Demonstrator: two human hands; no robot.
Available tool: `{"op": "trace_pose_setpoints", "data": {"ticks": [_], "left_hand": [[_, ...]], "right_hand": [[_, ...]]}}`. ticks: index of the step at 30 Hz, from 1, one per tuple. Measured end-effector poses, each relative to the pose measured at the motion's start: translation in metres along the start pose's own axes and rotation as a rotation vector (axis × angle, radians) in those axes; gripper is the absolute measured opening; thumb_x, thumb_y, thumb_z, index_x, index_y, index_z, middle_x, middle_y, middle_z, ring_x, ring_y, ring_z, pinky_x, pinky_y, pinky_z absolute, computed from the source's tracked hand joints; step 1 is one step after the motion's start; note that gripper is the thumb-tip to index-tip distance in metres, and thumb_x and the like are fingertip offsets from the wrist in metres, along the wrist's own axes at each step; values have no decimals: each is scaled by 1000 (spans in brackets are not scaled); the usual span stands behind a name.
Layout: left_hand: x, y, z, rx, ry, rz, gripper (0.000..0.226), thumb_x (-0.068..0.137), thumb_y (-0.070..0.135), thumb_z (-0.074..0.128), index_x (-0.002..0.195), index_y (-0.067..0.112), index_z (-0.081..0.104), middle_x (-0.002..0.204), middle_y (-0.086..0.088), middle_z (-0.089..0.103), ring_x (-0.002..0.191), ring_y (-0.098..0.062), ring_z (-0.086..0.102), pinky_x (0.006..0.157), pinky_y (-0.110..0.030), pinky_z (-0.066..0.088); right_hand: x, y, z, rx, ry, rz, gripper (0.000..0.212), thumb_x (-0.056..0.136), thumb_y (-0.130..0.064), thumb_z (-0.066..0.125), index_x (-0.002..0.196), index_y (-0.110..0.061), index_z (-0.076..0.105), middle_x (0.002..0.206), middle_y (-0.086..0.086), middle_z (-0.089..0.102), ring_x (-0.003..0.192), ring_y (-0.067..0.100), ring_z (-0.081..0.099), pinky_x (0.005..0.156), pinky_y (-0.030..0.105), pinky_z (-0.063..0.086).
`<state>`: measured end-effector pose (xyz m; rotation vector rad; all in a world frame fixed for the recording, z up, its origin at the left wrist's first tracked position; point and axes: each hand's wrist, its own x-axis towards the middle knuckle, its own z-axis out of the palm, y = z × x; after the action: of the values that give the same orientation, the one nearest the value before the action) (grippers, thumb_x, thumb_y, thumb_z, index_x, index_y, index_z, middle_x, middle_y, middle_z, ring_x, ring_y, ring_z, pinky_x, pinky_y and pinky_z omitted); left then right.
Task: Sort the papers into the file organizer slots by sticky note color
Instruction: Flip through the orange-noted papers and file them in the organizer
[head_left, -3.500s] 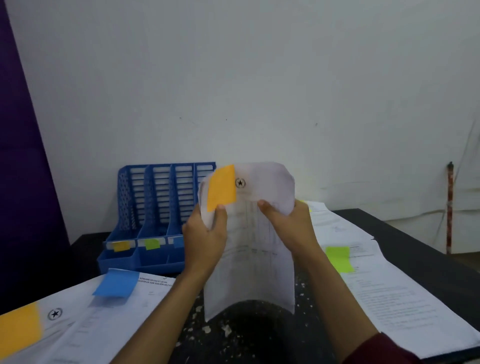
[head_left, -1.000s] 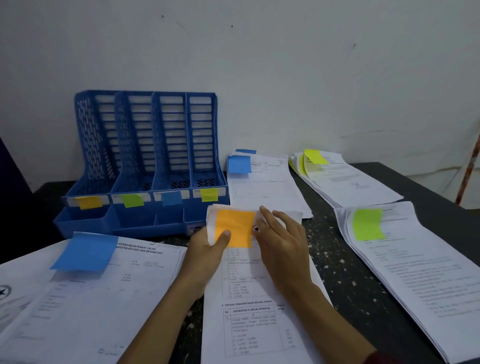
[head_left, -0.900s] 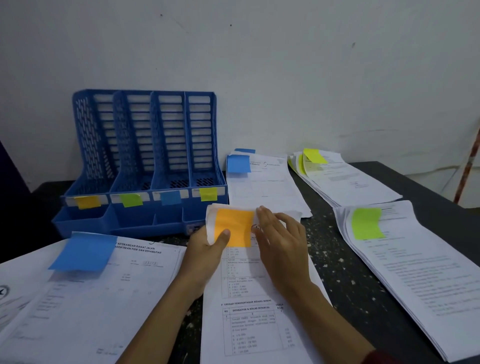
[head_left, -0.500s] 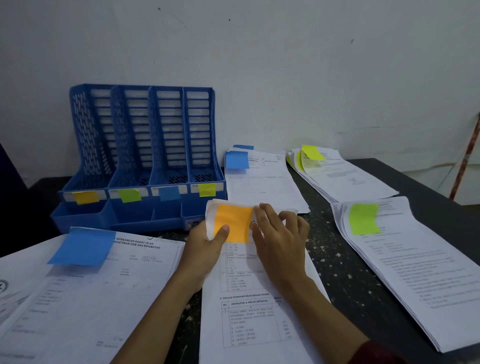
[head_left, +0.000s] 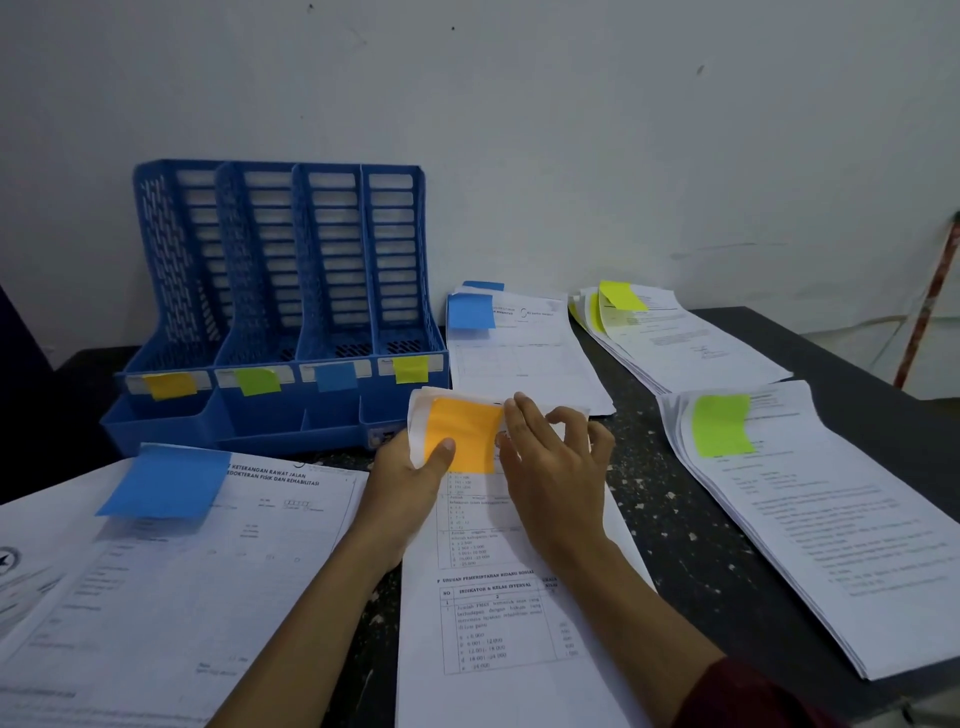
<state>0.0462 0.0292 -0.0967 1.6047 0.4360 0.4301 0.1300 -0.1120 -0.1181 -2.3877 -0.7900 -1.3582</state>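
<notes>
A paper (head_left: 509, 597) with an orange sticky note (head_left: 467, 431) lies on the dark table in front of me. My left hand (head_left: 410, 483) grips its top left corner, with the thumb pressed on the note. My right hand (head_left: 556, 467) sits at the top right edge; its index finger lies along the note's side and the other fingers curl over the paper's edge. The blue file organizer (head_left: 280, 260) stands empty at the back left. Its four slots are tagged orange (head_left: 169, 385), green (head_left: 258, 381), blue (head_left: 336, 376) and yellow (head_left: 410, 369).
Paper piles lie around: a blue-noted pile (head_left: 470, 312) beside the organizer, a yellow-noted pile (head_left: 621, 295) at the back right, a green-noted pile (head_left: 722, 425) on the right, and a blue-noted pile (head_left: 163, 483) at the near left. A white wall stands behind the table.
The orange-noted paper, held upright in both hands 3.5 s ago, now lies flat on the table. Over the last second my right fingers have curled up at its top edge.
</notes>
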Motion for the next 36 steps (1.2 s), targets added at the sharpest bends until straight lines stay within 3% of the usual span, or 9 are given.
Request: {"op": "trace_pose_setpoints", "data": {"ticks": [4,9,15,20,25,28,30,33,36], "left_hand": [[0,1,0,2,-1,12,13,100,24,58,106,16,66,94,-3,74,86,-16,70,63,-21,50],[0,0,0,-11,-12,12,11,100,23,58,105,20,67,98,-3,75,92,-18,71,76,-30,56],[-1,2,-1,-5,-20,22,7,100,26,58,99,26,65,95,1,74,89,-14,71,70,-25,53],[-1,0,-2,5,-14,2,11,98,27,62,103,21,69,95,-3,76,91,-21,72,84,-40,59],[-4,5,1,-54,19,-4,22,93,42,65,98,21,69,91,-5,75,92,-25,72,85,-43,56],[-8,10,-1,-80,1,8,56,86,67,53,94,13,66,86,-12,71,85,-29,69,79,-39,54],[-9,13,-1,-117,-23,-22,64,83,74,44,94,14,66,86,-13,71,85,-29,69,80,-40,55],[-8,16,-1,-188,-50,-72,60,81,75,46,98,22,71,91,-10,76,88,-25,73,83,-42,57],[-8,15,-2,-195,-74,-39,56,77,65,62,105,17,70,99,-15,75,92,-30,72,84,-45,57]], "right_hand": [[1,0,-3,44,56,-15,33,86,-31,76,115,-15,73,124,0,70,101,24,62,88,46,44],[2,-2,-7,117,106,-5,13,90,-32,71,88,-19,73,103,-1,75,99,24,61,92,45,39],[4,0,-5,178,101,-1,8,87,-24,73,81,-20,73,88,-3,74,92,22,65,97,43,33],[4,1,-5,218,78,20,7,86,-19,73,79,-18,72,85,-2,73,88,20,66,102,40,31],[7,3,-6,285,97,29,27,98,-33,57,81,-16,70,82,-1,71,81,18,63,92,33,36],[6,3,-9,508,18,120,48,104,-44,42,78,-15,69,75,-4,70,71,17,63,82,26,35],[5,3,-9,624,-32,198,59,105,-49,35,72,-13,69,67,-5,69,62,15,62,83,22,34],[2,6,-7,602,-56,175,60,103,-50,42,62,-14,66,56,-6,64,50,13,55,78,30,39],[2,7,-6,555,-40,147,47,98,-45,55,61,-17,64,55,-9,61,49,12,49,71,32,38]]}}
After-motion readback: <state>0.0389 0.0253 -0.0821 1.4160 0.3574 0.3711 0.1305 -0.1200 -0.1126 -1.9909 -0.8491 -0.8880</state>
